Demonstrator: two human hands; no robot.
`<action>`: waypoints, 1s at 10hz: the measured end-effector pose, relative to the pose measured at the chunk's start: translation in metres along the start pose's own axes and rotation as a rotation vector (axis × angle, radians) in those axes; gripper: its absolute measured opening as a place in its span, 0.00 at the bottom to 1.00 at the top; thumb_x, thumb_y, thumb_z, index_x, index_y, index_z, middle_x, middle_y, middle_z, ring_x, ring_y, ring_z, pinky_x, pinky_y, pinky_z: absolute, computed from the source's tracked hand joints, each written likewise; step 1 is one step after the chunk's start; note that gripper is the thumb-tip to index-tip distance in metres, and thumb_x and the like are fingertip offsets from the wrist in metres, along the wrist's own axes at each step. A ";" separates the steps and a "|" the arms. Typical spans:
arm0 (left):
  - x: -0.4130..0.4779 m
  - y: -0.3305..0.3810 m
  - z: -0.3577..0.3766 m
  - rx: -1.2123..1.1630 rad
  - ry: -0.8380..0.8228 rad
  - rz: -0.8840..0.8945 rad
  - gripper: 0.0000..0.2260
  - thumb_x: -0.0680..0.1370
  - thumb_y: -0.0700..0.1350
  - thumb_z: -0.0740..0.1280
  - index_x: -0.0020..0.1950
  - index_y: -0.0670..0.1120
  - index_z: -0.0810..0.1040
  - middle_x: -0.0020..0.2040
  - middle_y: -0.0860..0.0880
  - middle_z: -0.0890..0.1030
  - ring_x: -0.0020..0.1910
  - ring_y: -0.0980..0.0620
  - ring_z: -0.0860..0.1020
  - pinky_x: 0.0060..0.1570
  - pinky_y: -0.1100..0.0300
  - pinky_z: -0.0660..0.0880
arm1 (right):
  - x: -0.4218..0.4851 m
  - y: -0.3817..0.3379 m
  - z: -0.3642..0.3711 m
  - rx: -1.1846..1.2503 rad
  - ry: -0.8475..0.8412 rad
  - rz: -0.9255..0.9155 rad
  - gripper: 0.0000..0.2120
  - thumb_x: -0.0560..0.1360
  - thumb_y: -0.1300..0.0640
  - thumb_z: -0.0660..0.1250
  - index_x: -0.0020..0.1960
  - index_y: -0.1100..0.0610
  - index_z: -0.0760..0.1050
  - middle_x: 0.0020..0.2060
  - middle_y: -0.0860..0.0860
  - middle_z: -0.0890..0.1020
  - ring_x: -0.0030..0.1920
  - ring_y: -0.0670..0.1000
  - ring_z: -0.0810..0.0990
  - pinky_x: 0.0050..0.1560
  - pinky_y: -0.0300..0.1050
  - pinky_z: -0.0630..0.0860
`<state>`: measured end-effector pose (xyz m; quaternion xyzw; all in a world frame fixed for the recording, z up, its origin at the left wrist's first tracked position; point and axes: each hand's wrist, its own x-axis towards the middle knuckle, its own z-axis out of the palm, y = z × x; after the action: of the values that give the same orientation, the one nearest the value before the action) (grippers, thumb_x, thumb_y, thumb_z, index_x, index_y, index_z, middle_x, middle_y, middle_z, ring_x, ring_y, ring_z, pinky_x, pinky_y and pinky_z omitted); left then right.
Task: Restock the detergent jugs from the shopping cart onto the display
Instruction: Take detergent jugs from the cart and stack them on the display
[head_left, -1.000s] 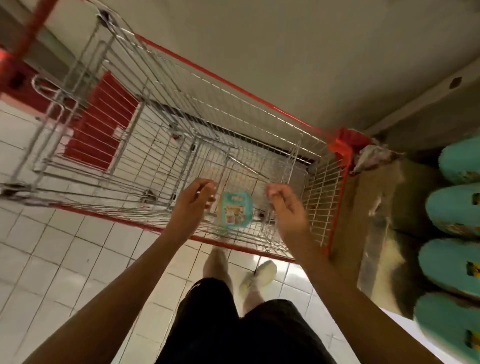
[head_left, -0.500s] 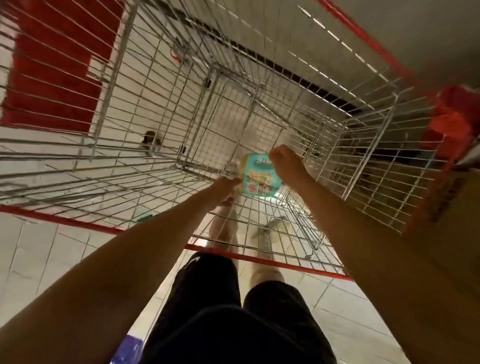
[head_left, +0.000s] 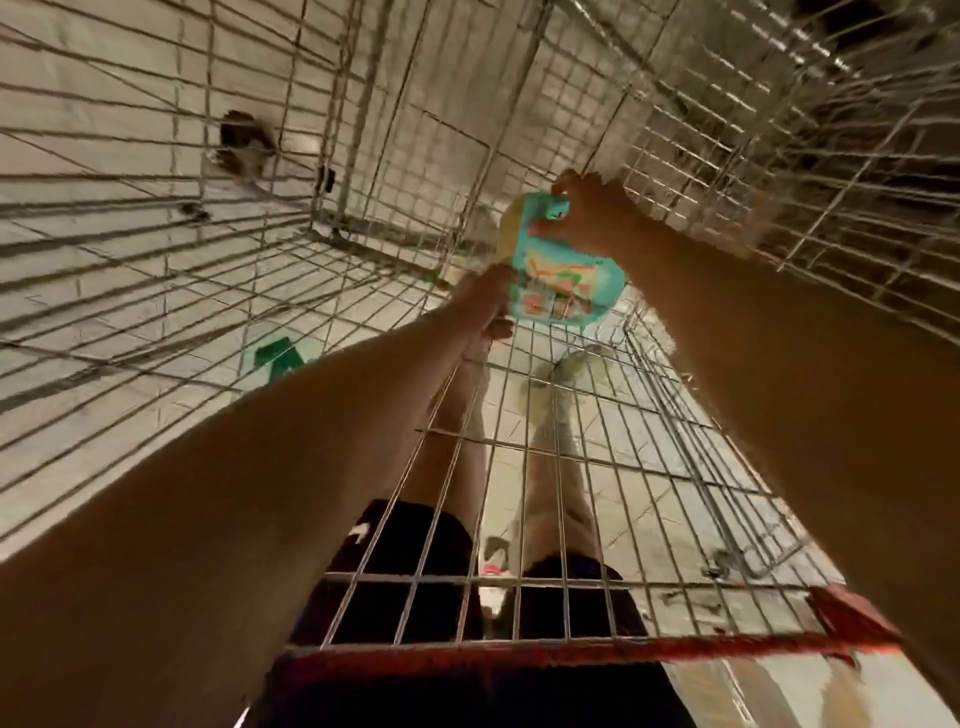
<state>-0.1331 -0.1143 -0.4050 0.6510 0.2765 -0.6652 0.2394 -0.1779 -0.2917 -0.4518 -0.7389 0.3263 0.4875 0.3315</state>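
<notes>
A teal detergent jug (head_left: 563, 270) with a colourful label is deep inside the wire shopping cart (head_left: 519, 452), near its bottom. My right hand (head_left: 592, 213) grips the jug's top at the handle. My left hand (head_left: 485, 301) is against the jug's lower left side, its fingers mostly hidden behind the jug. Both my forearms reach down into the basket. The picture is blurred by motion.
The cart's wire walls close in on the left, far and right sides, with a red rim (head_left: 571, 652) near me. Through the mesh I see the white tiled floor (head_left: 104, 104), my legs and shoes, and a green scrap (head_left: 280, 353) on the floor.
My head has dropped far into the cart. Both hands reached down to the jug; the right hand now grips its top and the left is at its side. The display jugs have left view.
</notes>
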 end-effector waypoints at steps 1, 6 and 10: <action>0.032 0.002 -0.018 -0.045 -0.081 -0.030 0.19 0.89 0.52 0.57 0.47 0.41 0.74 0.43 0.41 0.77 0.39 0.48 0.76 0.40 0.56 0.74 | 0.022 0.009 -0.004 0.054 -0.020 -0.005 0.36 0.76 0.34 0.73 0.72 0.58 0.72 0.69 0.63 0.77 0.68 0.63 0.76 0.64 0.52 0.72; 0.070 0.061 -0.038 -0.379 -0.016 0.128 0.25 0.87 0.60 0.58 0.75 0.43 0.73 0.58 0.41 0.82 0.53 0.44 0.81 0.51 0.49 0.82 | 0.029 0.056 -0.028 0.763 -0.171 0.153 0.43 0.77 0.22 0.55 0.79 0.51 0.69 0.69 0.54 0.78 0.59 0.55 0.82 0.57 0.52 0.82; 0.044 0.062 -0.008 -0.124 -0.198 0.325 0.31 0.88 0.63 0.50 0.65 0.39 0.80 0.56 0.38 0.87 0.55 0.38 0.87 0.55 0.44 0.83 | -0.006 0.071 0.037 1.531 -0.208 0.202 0.41 0.79 0.22 0.50 0.82 0.47 0.66 0.79 0.59 0.70 0.73 0.66 0.75 0.68 0.74 0.74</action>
<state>-0.0869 -0.1519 -0.4524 0.6023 0.1831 -0.6603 0.4094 -0.2554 -0.3009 -0.4694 -0.2215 0.6050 0.2210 0.7322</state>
